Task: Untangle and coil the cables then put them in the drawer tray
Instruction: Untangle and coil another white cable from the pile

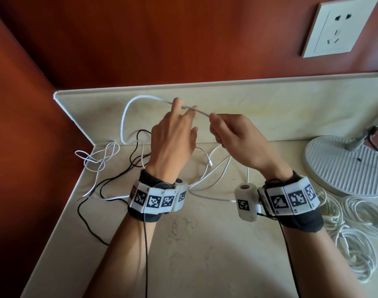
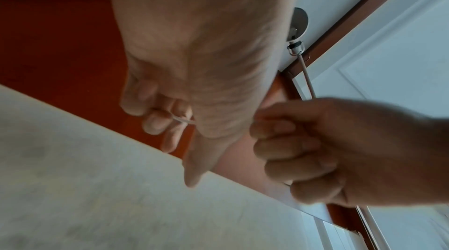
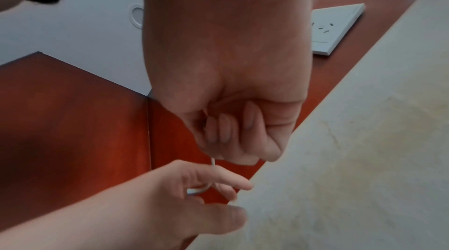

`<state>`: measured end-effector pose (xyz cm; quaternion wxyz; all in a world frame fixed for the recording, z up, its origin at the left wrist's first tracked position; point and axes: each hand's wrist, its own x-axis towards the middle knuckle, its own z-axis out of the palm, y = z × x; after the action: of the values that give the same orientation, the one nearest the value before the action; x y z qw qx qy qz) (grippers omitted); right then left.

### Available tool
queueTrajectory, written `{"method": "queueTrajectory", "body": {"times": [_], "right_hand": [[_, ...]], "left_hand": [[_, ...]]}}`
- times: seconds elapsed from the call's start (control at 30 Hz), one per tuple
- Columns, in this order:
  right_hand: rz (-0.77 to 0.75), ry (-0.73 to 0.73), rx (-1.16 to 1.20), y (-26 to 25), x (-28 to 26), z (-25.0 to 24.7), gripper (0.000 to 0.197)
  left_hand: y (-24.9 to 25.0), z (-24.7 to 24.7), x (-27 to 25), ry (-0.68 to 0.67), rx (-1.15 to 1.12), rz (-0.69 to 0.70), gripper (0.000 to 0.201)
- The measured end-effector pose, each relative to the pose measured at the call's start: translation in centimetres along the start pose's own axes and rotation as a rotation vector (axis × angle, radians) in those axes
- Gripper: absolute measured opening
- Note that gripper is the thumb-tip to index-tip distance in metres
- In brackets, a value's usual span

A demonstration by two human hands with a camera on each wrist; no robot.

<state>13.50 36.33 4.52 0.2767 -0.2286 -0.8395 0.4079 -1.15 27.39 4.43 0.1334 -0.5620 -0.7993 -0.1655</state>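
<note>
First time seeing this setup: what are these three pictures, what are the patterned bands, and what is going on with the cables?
No machine here: a person wears marker-printed bands with a camera on each wrist, plus a head camera. The head view looks down at a counter; the other two look along each hand. The left hand and right hand hold a white cable raised between them. Below lie tangled white cables and a black cable. Coiled white cables sit beside a lamp base.

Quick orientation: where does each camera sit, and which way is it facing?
Head: above the counter, looking down; both hands, left hand and right hand, holding a white cable.
Left wrist: under the left hand, looking along its fingers; right hand opposite.
Right wrist: under the right hand; left hand below.
Shared: both hands, cable.
</note>
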Motion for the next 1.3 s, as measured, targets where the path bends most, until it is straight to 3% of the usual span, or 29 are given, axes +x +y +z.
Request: {"method": "queueTrajectory", "body": {"times": [0.1, 0.2, 0.27, 0.4, 0.57, 0.67, 0.73, 0.8, 0.87, 0.97, 1.03, 1.13, 1.23, 1.3], "right_hand": [[-0.034, -0.157, 0.004, -1.0, -0.4, 0.7, 0.050], [-0.037, -0.304, 0.083, -1.4, -0.7, 0.7, 0.050], [-0.028, -0.368, 0.153, -1.5, -0.9, 0.2, 0.050], [-0.011, -0.381, 0.134, -1.3, -0.8, -0.3, 0.051], [0.096, -0.082, 0.077, -0.3, 0.0, 0.7, 0.043], [0.139, 0.077, 0.026, 0.2, 0.4, 1.4, 0.035], [0.158, 0.166, -0.018, 0.7, 0.6, 1.7, 0.033], [0.184, 0.224, -0.049, 1.0, 0.7, 1.6, 0.032], [0.196, 0.244, -0.045, 1.1, 0.6, 1.1, 0.031], [0.143, 0.247, 0.004, 0.3, 0.3, 0.4, 0.031], [0.095, 0.193, 0.009, -0.4, 0.1, 0.3, 0.031], [0.060, 0.075, -0.005, -1.3, -0.2, 0.3, 0.029], [0.015, 0.018, 0.025, -1.9, -0.5, 0.1, 0.030], [-0.012, -0.032, 0.045, -2.2, -0.6, 0.1, 0.031]], "left_hand": [[-0.4, 0.5, 0.3, 0.106, -0.122, -0.214, 0.035], [-1.8, 0.3, 0.9, 0.218, -0.142, -0.408, 0.059], [-3.0, 0.0, 1.0, 0.231, -0.186, -0.453, 0.065], [-2.9, -0.7, 0.5, 0.228, -0.096, -0.375, 0.055], [-0.8, -0.4, -0.6, 0.027, 0.065, -0.313, 0.047], [-0.1, -0.2, -0.4, 0.054, -0.045, 0.002, 0.022], [0.3, -0.1, 0.1, 0.105, -0.082, 0.246, 0.017], [0.4, -0.4, 0.4, 0.184, -0.082, 0.359, 0.011], [0.0, -0.5, 0.5, 0.234, -0.040, 0.357, 0.007], [-1.0, 0.0, 0.3, 0.175, 0.061, 0.326, 0.008], [-1.1, -0.3, 0.4, 0.144, 0.073, 0.318, 0.015], [-1.3, -1.2, 0.6, 0.235, 0.104, 0.310, 0.018], [-2.2, -0.9, 0.6, 0.255, 0.088, 0.174, 0.024], [-2.7, -0.4, 0.3, 0.235, -0.049, 0.037, 0.022]]}}
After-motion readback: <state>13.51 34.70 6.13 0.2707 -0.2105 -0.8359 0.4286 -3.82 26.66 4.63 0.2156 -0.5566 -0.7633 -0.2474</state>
